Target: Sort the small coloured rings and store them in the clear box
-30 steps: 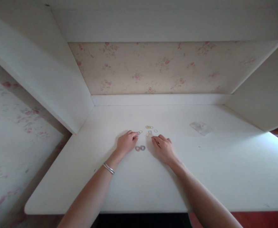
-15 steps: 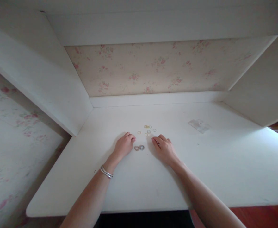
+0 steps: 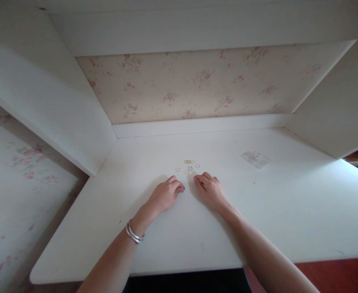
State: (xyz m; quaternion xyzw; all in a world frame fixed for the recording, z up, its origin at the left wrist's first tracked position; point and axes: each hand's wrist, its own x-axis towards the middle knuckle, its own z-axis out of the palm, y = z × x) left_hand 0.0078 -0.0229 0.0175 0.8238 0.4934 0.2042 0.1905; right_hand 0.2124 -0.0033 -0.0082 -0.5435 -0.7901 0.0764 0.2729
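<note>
My left hand [image 3: 167,193], with silver bangles [image 3: 134,232] on its wrist, rests on the white tabletop with its fingers pinched together. A bit of a small grey ring [image 3: 183,189] shows at the fingertips; the brownish ring that lay beside it is hidden. Just to the right, my right hand [image 3: 211,190] is closed on the table, thumb against fingers, and what it may hold cannot be made out. Beyond both hands lie several thin rings: a gold-coloured group [image 3: 188,162], a pale ring [image 3: 197,166], silvery rings [image 3: 190,168] and a single thin ring [image 3: 178,169].
A clear plastic bag [image 3: 256,159] lies flat on the white table [image 3: 273,211] to the right. White side panels [image 3: 50,93] and a low back ledge [image 3: 203,124] frame the table, with flowered wallpaper behind.
My left hand has moved right and slightly nearer, over the spot where the brownish and grey rings lay. My right hand stays nearly in place. The view has shifted slightly.
</note>
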